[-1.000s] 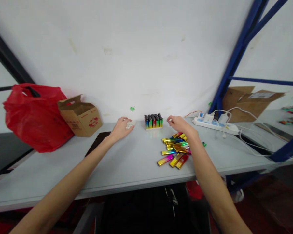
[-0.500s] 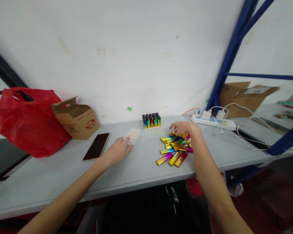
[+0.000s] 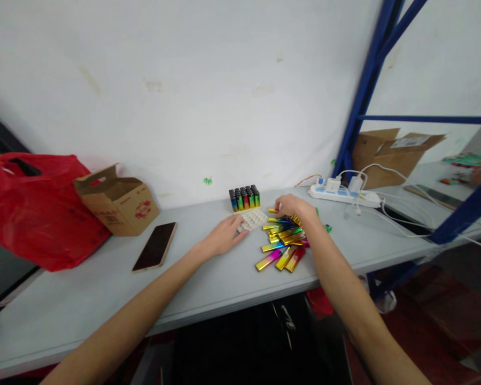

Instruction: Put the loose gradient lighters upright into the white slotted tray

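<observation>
My left hand [image 3: 223, 236] rests on the near edge of a white plastic tray [image 3: 253, 218] with rows of small sockets, fingers pressed on it flat against the grey table [image 3: 84, 299]. Just behind the tray stands a full block of upright lighters [image 3: 244, 198] with black tops. My right hand [image 3: 294, 206] reaches over a loose pile of shiny multicoloured lighters [image 3: 284, 240], its fingers curled and pinching the end of one lighter at the pile's far side.
A dark phone [image 3: 155, 253] lies left of my left hand. A cardboard box [image 3: 116, 200] and a red plastic bag [image 3: 32, 208] stand at the far left. A white power strip [image 3: 342, 193] with cables lies at the right, by a blue rack post [image 3: 364, 91].
My left hand has slid the white tray from the left to a spot in front of the lighter block. My right hand dropped from beside the block onto the loose pile.
</observation>
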